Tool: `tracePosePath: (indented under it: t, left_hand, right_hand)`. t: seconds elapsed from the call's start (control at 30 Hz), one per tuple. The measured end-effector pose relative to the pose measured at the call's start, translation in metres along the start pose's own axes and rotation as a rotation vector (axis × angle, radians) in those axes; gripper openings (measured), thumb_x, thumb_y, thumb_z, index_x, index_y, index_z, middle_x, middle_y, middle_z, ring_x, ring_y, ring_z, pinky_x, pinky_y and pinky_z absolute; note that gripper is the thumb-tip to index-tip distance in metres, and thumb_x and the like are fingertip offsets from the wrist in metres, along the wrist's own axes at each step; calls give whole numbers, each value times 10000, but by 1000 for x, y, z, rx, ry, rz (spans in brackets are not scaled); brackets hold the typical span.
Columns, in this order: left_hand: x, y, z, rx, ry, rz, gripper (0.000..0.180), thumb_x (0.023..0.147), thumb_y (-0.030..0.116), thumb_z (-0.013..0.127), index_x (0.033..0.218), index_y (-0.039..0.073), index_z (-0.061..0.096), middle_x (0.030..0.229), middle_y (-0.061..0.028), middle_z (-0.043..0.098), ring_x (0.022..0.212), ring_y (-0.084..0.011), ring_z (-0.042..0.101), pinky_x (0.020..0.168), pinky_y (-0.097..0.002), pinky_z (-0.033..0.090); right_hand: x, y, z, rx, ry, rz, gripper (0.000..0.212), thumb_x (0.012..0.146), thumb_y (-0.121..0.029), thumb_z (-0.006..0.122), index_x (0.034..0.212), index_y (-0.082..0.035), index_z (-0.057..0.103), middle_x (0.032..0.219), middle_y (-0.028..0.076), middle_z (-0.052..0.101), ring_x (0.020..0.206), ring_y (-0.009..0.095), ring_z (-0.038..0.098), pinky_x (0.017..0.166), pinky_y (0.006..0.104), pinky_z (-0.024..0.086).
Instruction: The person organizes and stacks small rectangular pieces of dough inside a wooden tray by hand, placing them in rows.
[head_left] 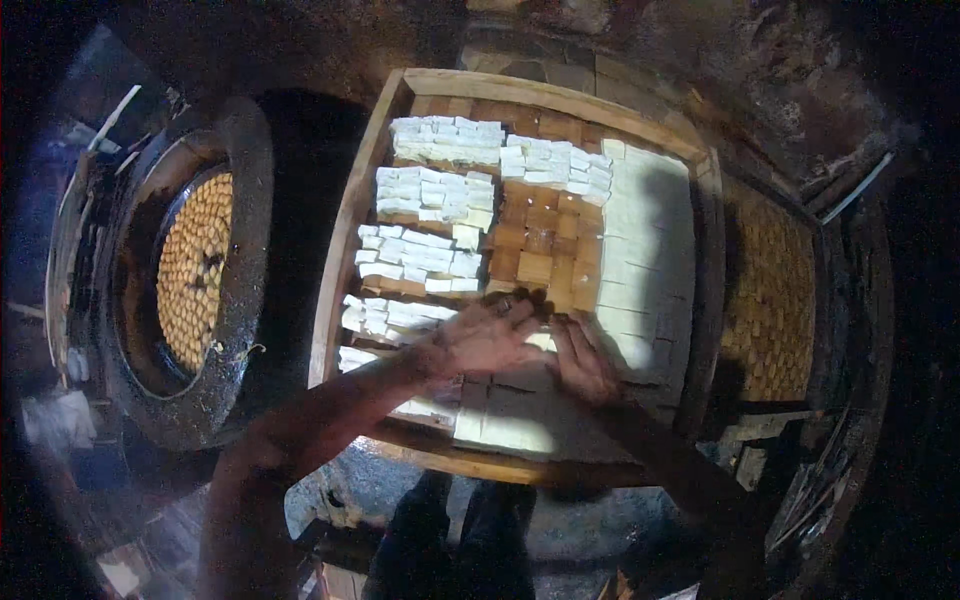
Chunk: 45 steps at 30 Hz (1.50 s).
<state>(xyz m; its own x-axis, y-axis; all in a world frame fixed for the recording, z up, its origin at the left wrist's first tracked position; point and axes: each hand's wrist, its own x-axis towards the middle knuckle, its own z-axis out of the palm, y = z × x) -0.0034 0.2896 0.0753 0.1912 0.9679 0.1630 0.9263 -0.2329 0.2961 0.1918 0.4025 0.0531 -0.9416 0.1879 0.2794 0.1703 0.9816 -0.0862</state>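
Note:
A wooden-framed tray [712, 245] with a woven bamboo bottom holds white blocks that look like tofu. Both my hands meet near its middle, at the edge of an uncut-looking, scored stretch of the tofu slab [645, 270]. My left hand [485, 338] reaches in from the left, its fingers bent and closed. Facing it, my right hand [583, 362] has its fingers pressed together. A pale bit of tofu [541, 342] shows between them; most of what they grip is hidden. Separated tofu pieces [435, 195] lie in rows at the tray's left, partly behind my left forearm.
Left of the tray is a round, thick-rimmed vessel [245, 290] filled with many small golden pieces [195, 275]. On the right, a second frame holds a yellowish, woven-looking surface [770, 300]. My legs [415, 540] are below the tray's near edge. Shadow covers the surroundings.

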Motion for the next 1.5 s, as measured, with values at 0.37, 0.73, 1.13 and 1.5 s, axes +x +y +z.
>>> tracePosePath:
  t: [0.37,0.73,1.13,1.5]
  left_hand:
    - [9,-15,-7,-281,-164,-3,619,922,397,620,1344,-19,443,1217,-219,568,1180,-388,541,999,-465,457]
    - [-5,-10,2,-284,-95,-51,546,882,413,658,1211,-2,526,1240,-198,544,1152,-350,546,985,-443,453]
    - [6,-2,10,15,153,52,601,868,493,637,1192,-9,569,1075,-144,632,1039,-313,628,801,-419,552]
    - [2,21,-9,-339,-124,-206,440,948,422,577,1123,18,586,1123,-220,610,995,-388,635,753,-495,545]
  right_hand:
    - [24,47,-22,654,-507,65,525,860,-273,702,1275,-31,491,1185,220,581,1146,398,549,986,465,439]
    - [31,20,-25,605,-279,86,476,787,-296,781,1113,-30,557,1006,159,612,975,344,600,823,443,488]
    - [16,24,0,328,-62,-80,304,905,-241,656,1148,-68,596,1007,186,657,929,390,631,763,451,518]
    - [8,10,-21,1082,-363,364,496,784,-311,822,1104,-38,560,1023,154,634,1007,302,653,871,404,511]
